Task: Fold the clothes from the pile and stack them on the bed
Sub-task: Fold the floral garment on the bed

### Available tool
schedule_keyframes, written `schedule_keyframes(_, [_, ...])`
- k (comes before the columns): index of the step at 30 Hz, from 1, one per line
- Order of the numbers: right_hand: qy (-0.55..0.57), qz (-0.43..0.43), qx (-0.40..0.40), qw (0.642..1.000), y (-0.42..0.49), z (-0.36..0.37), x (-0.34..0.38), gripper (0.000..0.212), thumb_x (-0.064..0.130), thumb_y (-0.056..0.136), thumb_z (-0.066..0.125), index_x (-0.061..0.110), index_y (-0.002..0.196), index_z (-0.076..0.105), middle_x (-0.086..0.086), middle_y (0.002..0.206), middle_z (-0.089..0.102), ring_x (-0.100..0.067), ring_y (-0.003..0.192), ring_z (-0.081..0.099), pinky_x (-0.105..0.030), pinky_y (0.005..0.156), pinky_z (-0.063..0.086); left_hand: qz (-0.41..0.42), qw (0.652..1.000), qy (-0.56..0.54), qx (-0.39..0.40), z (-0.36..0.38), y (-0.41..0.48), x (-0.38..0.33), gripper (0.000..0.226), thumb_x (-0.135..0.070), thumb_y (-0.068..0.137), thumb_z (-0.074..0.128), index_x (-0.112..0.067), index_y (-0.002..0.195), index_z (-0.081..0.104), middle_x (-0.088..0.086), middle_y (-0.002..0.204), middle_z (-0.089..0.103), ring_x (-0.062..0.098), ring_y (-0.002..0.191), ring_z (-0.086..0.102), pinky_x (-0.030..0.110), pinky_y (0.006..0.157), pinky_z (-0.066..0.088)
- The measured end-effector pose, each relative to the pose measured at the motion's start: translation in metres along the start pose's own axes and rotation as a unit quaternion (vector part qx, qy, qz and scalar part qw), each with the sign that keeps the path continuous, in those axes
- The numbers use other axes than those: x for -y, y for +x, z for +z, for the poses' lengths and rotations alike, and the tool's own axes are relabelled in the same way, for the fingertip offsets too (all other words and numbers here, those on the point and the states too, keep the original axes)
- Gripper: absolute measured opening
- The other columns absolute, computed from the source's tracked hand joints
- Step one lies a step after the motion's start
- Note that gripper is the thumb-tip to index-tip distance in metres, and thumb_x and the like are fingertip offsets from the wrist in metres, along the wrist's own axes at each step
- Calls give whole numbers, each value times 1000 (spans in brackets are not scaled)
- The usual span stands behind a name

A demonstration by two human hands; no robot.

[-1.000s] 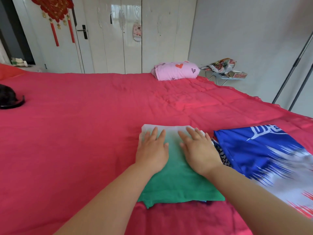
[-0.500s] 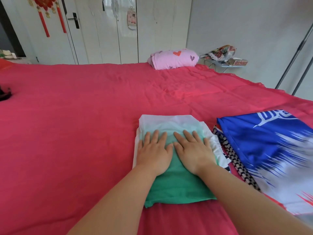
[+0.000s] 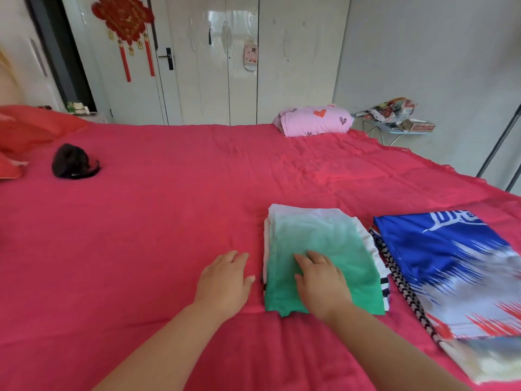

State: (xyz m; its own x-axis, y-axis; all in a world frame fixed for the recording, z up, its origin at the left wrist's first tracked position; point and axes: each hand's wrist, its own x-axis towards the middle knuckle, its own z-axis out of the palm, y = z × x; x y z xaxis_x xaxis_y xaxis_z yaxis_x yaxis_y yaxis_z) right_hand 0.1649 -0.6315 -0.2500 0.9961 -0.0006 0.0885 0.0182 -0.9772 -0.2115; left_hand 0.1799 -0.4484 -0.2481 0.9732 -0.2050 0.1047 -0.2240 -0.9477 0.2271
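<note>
Your right hand (image 3: 321, 280) lies palm down on the folded green-and-white garment (image 3: 315, 235), over its near, greener half, with the fingers straight, slightly apart and pointing away from you; nothing is pinched or gripped. Your left hand (image 3: 225, 280) rests flat on the red bedsheet (image 3: 169, 221) just beside the garment's left edge. Its fingers are extended and close together, and the thumb reaches towards the cloth without clearly touching it.

The green-and-white garment sits on top of a small stack of folded clothes (image 3: 369, 244) in front of you on the bed, right of centre. White layers and a striped edge of that stack peek out along its left and right sides. Just to the right of the stack a blue, white and red jersey (image 3: 451, 266) lies spread flat, and a black-and-white patterned strip of fabric (image 3: 400, 286) shows between the two, running under the jersey's left edge.

Farther off, a pink cloth with heart prints (image 3: 315, 119) sits at the far edge of the bed. A black object (image 3: 73, 162) lies at far left on the sheet, near a red pillow (image 3: 31, 128). Behind the bed stand a white wardrobe (image 3: 225, 60) and a door hung with a red knot ornament (image 3: 124, 21), and a small table (image 3: 394, 122) piled with bags stands by the wall at right
</note>
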Motion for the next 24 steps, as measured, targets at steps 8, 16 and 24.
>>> schedule_keyframes(8, [30, -163, 80, 983, -74, 30, 159, 50, 31, 94, 41, 25, 143, 29, -5, 147, 30, -21, 137, 26, -33, 111, 28, -119, 992, 37, 11, -59, -131, 133, 49, -38, 95, 43, -23, 140, 35, -1, 143, 37, 18, 133, 36, 31, 107, 33])
schedule_keyframes(16, [34, -277, 111, 954, -100, 64, 350, 51, 29, 95, 41, 24, 144, 27, -3, 150, 25, -20, 140, 21, -36, 113, 25, -245, 969, 29, -16, -111, -239, 291, 47, -35, 95, 43, -24, 140, 35, -3, 143, 37, 17, 131, 37, 33, 105, 36])
schedule_keyframes(24, [26, -299, 138, 944, -80, 145, 468, 54, 42, 98, 27, 38, 147, 6, 5, 157, -3, -22, 145, -4, -43, 116, 7, -307, 948, 29, -77, -120, -267, 426, 53, -34, 96, 42, -23, 145, 26, -3, 149, 26, 16, 135, 29, 32, 106, 35])
